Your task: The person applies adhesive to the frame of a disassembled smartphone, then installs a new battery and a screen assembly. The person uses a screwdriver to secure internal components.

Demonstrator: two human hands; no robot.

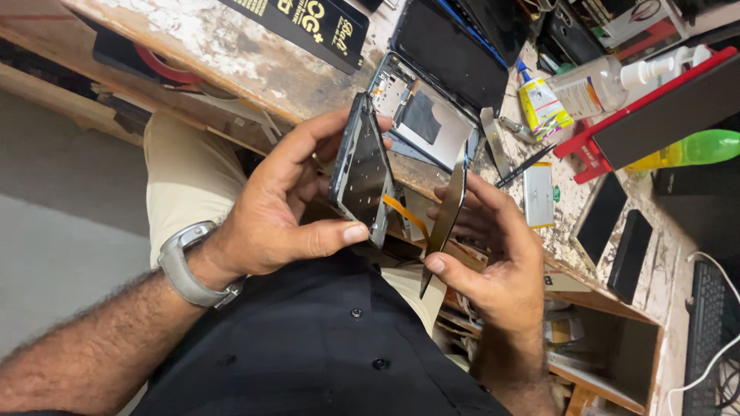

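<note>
My left hand (289, 204) grips an opened phone body (362, 173) by its edges, thumb at the lower end, fingers over the top. My right hand (489, 246) holds a thin dark screen panel (449, 204) edge-on, just right of the phone body. An orange flex ribbon (405, 213) runs between the two parts. Both are held above my lap, in front of the workbench edge. A grey watch (185, 266) sits on my left wrist.
The worn wooden workbench (254, 65) carries another opened phone frame (424, 115), a black flat box (308, 23), a glue bottle (542, 104), a clear pump bottle (609, 81), a red stand (655, 112), a green bottle (694, 146), dark screens (617, 223) and a keyboard (709, 331).
</note>
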